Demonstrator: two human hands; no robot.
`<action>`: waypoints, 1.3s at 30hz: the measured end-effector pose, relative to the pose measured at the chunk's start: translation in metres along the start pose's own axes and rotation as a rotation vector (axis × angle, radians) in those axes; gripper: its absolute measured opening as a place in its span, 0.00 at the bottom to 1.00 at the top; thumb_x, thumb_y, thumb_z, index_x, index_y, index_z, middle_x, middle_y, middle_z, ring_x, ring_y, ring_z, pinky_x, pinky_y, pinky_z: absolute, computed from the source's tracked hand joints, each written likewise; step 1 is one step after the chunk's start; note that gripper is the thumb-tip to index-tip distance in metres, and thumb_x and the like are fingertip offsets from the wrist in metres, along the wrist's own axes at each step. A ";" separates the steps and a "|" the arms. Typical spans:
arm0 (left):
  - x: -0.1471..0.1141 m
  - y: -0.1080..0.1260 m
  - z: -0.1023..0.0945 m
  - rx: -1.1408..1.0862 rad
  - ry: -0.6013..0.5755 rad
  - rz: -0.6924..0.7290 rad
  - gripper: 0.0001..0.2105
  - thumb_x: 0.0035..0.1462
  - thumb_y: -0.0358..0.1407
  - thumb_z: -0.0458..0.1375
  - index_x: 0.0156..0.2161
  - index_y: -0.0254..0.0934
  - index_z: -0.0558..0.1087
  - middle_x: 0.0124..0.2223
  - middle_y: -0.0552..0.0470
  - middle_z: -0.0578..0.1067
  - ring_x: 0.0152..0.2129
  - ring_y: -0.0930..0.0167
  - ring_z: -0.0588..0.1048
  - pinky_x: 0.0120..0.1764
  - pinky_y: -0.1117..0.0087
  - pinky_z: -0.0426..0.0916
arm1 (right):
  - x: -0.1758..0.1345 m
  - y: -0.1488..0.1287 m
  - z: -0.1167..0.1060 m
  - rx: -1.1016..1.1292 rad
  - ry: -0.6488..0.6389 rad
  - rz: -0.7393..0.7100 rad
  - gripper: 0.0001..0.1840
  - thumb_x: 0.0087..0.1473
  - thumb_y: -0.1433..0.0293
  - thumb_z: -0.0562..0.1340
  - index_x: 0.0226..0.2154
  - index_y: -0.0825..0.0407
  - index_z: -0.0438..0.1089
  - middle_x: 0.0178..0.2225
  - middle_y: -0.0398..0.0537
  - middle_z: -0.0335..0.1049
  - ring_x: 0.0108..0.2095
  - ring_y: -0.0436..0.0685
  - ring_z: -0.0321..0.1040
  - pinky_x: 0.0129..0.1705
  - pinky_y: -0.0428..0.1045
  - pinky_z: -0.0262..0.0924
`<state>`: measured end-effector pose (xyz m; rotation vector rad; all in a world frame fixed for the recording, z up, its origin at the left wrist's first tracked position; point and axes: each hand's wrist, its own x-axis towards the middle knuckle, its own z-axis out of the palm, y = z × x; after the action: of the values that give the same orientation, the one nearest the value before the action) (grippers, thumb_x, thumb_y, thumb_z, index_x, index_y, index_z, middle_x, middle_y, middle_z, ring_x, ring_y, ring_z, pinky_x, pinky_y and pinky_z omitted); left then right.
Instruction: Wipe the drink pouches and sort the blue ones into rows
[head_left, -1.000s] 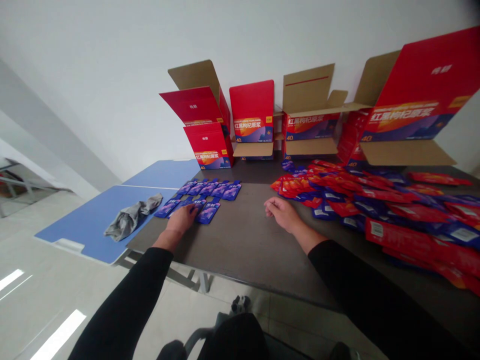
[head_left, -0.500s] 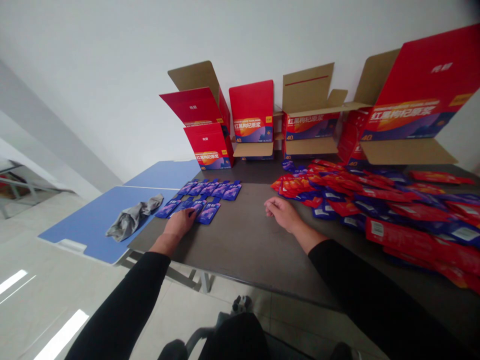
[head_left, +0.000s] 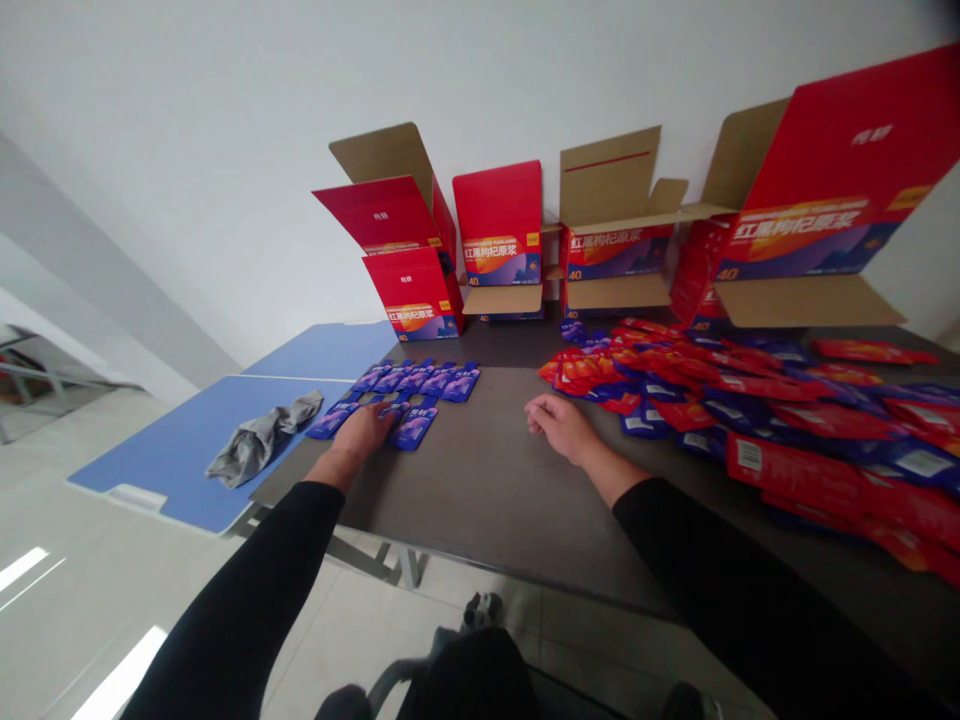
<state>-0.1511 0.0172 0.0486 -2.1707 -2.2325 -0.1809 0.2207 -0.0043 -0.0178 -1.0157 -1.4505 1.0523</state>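
Two rows of blue pouches (head_left: 414,427) lie flat at the left of the dark table (head_left: 480,500). My left hand (head_left: 361,432) is over the nearer row, its fingers bent and closed on a blue pouch there; the hand hides part of that pouch. The farther row (head_left: 459,384) lies just beyond it. Above the middle of the tabletop, my right hand (head_left: 559,425) is curled into a loose fist, and nothing shows in it. To its right spreads a heap of red and blue pouches (head_left: 697,385).
Several open red cartons stand along the wall, among them a left carton (head_left: 420,295) and a large right carton (head_left: 795,240) with its flap hanging forward. A grey cloth (head_left: 262,440) lies on a blue table (head_left: 180,440) to the left.
My left hand has shifted slightly up over the nearer row, and its fingers now lie flatter across the pouches. My right hand keeps its curled pose. The view has turned slightly.
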 end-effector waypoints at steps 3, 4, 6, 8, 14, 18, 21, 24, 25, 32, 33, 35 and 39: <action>0.016 0.003 0.008 -0.031 0.003 0.043 0.24 0.64 0.43 0.49 0.58 0.34 0.72 0.54 0.34 0.76 0.50 0.56 0.76 0.51 0.61 0.66 | -0.001 -0.003 0.000 -0.001 0.004 0.007 0.12 0.54 0.59 0.59 0.32 0.49 0.69 0.25 0.41 0.69 0.25 0.52 0.68 0.31 0.48 0.62; 0.020 0.003 0.010 -0.042 -0.002 0.067 0.23 0.65 0.43 0.48 0.58 0.34 0.73 0.54 0.34 0.76 0.50 0.56 0.76 0.52 0.61 0.66 | -0.001 -0.003 0.000 -0.001 0.003 0.007 0.11 0.54 0.59 0.59 0.32 0.49 0.69 0.25 0.41 0.69 0.25 0.52 0.68 0.31 0.48 0.62; 0.024 0.005 0.014 -0.047 -0.023 0.106 0.23 0.65 0.43 0.46 0.56 0.35 0.74 0.53 0.36 0.77 0.49 0.58 0.76 0.51 0.62 0.66 | -0.001 -0.004 0.000 -0.002 0.001 0.003 0.11 0.54 0.59 0.59 0.32 0.49 0.69 0.25 0.41 0.69 0.25 0.52 0.68 0.31 0.48 0.62; 0.026 0.005 0.017 -0.031 -0.045 0.117 0.23 0.66 0.42 0.44 0.56 0.35 0.75 0.52 0.37 0.78 0.48 0.59 0.77 0.51 0.63 0.66 | -0.001 -0.003 0.000 -0.005 0.000 -0.002 0.10 0.55 0.60 0.59 0.32 0.49 0.69 0.26 0.42 0.69 0.26 0.52 0.68 0.31 0.48 0.62; 0.022 0.003 0.017 -0.009 -0.046 0.094 0.24 0.66 0.41 0.43 0.57 0.34 0.74 0.50 0.37 0.78 0.48 0.58 0.77 0.50 0.63 0.67 | -0.001 -0.004 0.000 -0.011 0.002 0.000 0.10 0.55 0.60 0.59 0.32 0.50 0.69 0.25 0.42 0.70 0.25 0.52 0.68 0.31 0.48 0.62; 0.017 0.005 0.013 0.046 -0.096 0.078 0.25 0.67 0.42 0.42 0.58 0.34 0.73 0.52 0.38 0.78 0.48 0.59 0.77 0.50 0.65 0.67 | -0.001 -0.004 0.000 -0.016 0.004 0.003 0.10 0.55 0.61 0.58 0.32 0.50 0.69 0.25 0.41 0.69 0.25 0.51 0.68 0.31 0.48 0.61; 0.014 0.006 0.012 0.040 -0.090 0.092 0.25 0.68 0.42 0.41 0.59 0.34 0.73 0.53 0.39 0.77 0.49 0.59 0.76 0.52 0.65 0.66 | 0.000 -0.003 0.000 -0.027 0.004 0.007 0.10 0.55 0.61 0.58 0.32 0.50 0.69 0.25 0.41 0.69 0.25 0.51 0.68 0.31 0.48 0.61; 0.012 0.005 0.012 0.035 -0.080 0.090 0.25 0.68 0.42 0.42 0.58 0.34 0.73 0.53 0.39 0.77 0.50 0.59 0.76 0.53 0.65 0.66 | 0.000 -0.001 0.001 -0.025 0.004 -0.002 0.10 0.55 0.61 0.58 0.32 0.50 0.69 0.25 0.41 0.69 0.25 0.51 0.68 0.31 0.48 0.61; 0.012 0.005 0.012 0.032 -0.076 0.089 0.25 0.68 0.42 0.42 0.58 0.34 0.73 0.53 0.39 0.77 0.50 0.59 0.76 0.53 0.65 0.66 | 0.000 -0.001 0.001 -0.020 0.004 -0.003 0.10 0.55 0.61 0.58 0.32 0.50 0.69 0.25 0.41 0.69 0.25 0.51 0.68 0.31 0.48 0.61; 0.009 0.022 0.012 -0.060 0.015 0.148 0.24 0.67 0.42 0.44 0.57 0.32 0.73 0.59 0.40 0.73 0.56 0.62 0.71 0.58 0.69 0.62 | 0.001 0.000 0.000 -0.009 -0.003 -0.004 0.10 0.55 0.61 0.58 0.32 0.50 0.69 0.25 0.41 0.69 0.25 0.51 0.68 0.31 0.47 0.62; 0.007 0.028 0.014 -0.069 0.006 0.175 0.24 0.67 0.44 0.45 0.58 0.32 0.72 0.59 0.41 0.72 0.57 0.62 0.70 0.59 0.69 0.62 | 0.001 0.000 0.000 -0.007 -0.002 -0.004 0.10 0.55 0.61 0.58 0.32 0.50 0.69 0.25 0.41 0.69 0.25 0.51 0.68 0.31 0.47 0.62; 0.004 0.039 0.018 -0.072 -0.004 0.229 0.26 0.67 0.47 0.46 0.59 0.31 0.71 0.61 0.40 0.71 0.60 0.62 0.67 0.61 0.66 0.59 | 0.001 0.002 0.000 -0.005 0.000 -0.005 0.10 0.55 0.61 0.58 0.32 0.50 0.69 0.25 0.41 0.69 0.25 0.52 0.68 0.31 0.48 0.62; 0.000 0.056 0.026 -0.045 -0.032 0.294 0.27 0.66 0.47 0.47 0.60 0.31 0.70 0.64 0.39 0.66 0.64 0.62 0.62 0.64 0.64 0.55 | 0.001 0.004 -0.001 -0.013 0.002 -0.014 0.11 0.55 0.60 0.58 0.32 0.50 0.69 0.26 0.42 0.70 0.26 0.52 0.69 0.31 0.48 0.62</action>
<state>-0.0938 0.0214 0.0263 -2.5065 -1.9085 -0.1907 0.2216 -0.0018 -0.0213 -1.0144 -1.4623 1.0322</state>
